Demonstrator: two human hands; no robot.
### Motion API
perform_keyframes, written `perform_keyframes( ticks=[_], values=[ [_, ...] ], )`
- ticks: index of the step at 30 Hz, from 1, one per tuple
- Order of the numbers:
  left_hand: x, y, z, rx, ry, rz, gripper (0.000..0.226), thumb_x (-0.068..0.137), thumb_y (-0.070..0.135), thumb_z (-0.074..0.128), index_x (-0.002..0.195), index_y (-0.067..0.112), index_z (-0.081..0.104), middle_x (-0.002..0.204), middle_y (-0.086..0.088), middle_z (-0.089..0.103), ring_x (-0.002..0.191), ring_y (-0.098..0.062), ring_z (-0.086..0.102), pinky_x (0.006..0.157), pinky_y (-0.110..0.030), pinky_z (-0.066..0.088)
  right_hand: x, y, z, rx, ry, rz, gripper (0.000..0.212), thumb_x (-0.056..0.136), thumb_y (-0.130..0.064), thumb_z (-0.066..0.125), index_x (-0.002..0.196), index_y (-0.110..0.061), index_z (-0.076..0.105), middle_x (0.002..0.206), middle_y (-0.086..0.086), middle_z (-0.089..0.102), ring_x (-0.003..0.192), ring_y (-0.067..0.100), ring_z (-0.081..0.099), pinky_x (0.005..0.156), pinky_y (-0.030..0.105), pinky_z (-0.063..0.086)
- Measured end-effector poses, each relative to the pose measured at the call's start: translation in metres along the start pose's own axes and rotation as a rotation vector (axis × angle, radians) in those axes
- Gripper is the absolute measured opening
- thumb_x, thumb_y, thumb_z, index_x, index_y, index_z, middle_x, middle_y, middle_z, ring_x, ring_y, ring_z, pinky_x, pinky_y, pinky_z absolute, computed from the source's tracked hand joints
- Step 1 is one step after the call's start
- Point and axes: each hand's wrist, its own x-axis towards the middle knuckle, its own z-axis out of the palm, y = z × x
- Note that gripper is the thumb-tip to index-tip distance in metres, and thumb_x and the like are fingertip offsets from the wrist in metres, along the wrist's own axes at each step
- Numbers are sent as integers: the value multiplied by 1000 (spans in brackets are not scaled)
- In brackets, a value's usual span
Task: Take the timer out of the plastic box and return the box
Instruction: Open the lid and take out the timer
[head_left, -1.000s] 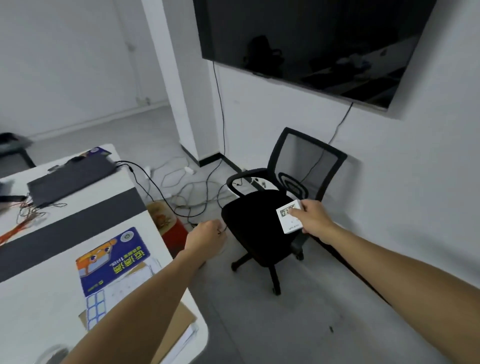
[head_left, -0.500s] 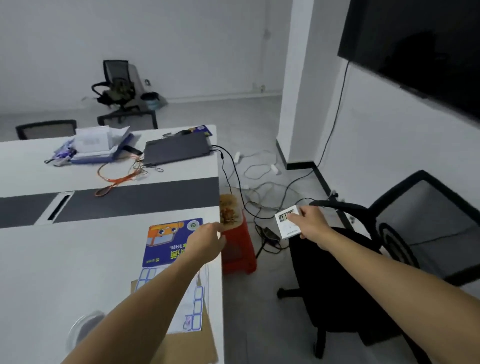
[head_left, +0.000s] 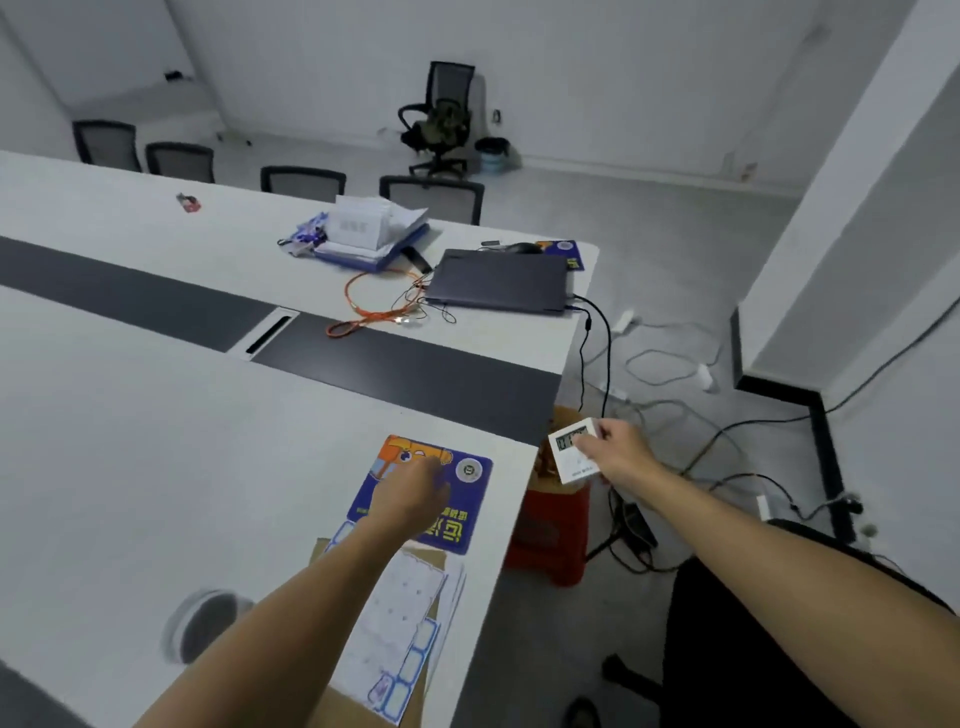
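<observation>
Just timer (head_left: 571, 453) beyond table (head_left: 156, 415) edge.

The white table (head_left: 156, 441) lies broadly bare to the left of the blue printed sheet (head_left: 431, 493), giving open room there. At its near corner, papers on cardboard (head_left: 400, 613) crowd the edge. Just past the corner a red stool (head_left: 550, 535) stands close against it, and loose cables (head_left: 675, 415) litter the floor beyond. A black chair (head_left: 753, 623), apparently, blocks the lower right.
</observation>
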Motion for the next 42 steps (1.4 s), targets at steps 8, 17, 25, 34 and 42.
perform_keyframes(
  ticks=[8, 17, 25, 34, 42],
  values=[
    [26, 3, 5, -121, 23, -202, 43, 89, 40, 63, 123, 17, 53, 121, -3, 66, 94, -20, 69, 65, -25, 57, 89, -31, 11, -52, -189, -51, 32, 79, -51, 61, 72, -21, 66, 73, 0, 73, 74, 25, 72, 70, 44, 57],
    [48, -47, -15, -247, 102, -388, 35, 92, 41, 57, 116, 17, 56, 116, -5, 69, 95, -21, 67, 70, -31, 57, 129, -98, 82, -54, -431, -80, 17, 93, -23, 59, 88, -8, 63, 87, 12, 73, 77, 26, 73, 57, 34, 56],
    [82, -73, -52, -328, 266, -371, 35, 94, 35, 54, 124, 16, 58, 118, -5, 67, 97, -19, 63, 78, -28, 51, 158, -165, 127, -105, -587, -149, 29, 96, -25, 59, 106, 2, 61, 101, 11, 72, 88, 25, 72, 63, 30, 59],
    [89, -71, -90, -533, 322, -292, 54, 81, 34, 74, 129, 21, 52, 129, 2, 58, 104, -12, 57, 81, -25, 53, 176, -207, 165, 21, -837, -73, 28, 88, -18, 68, 114, -12, 59, 104, 13, 73, 92, 26, 73, 58, 26, 57],
    [101, -61, -108, -609, 384, -355, 58, 75, 30, 80, 128, 26, 56, 135, 7, 55, 112, -7, 51, 76, -18, 52, 199, -229, 185, 65, -1050, 5, 28, 88, -16, 69, 112, -5, 61, 105, 18, 72, 96, 31, 72, 72, 33, 62]
  ],
)
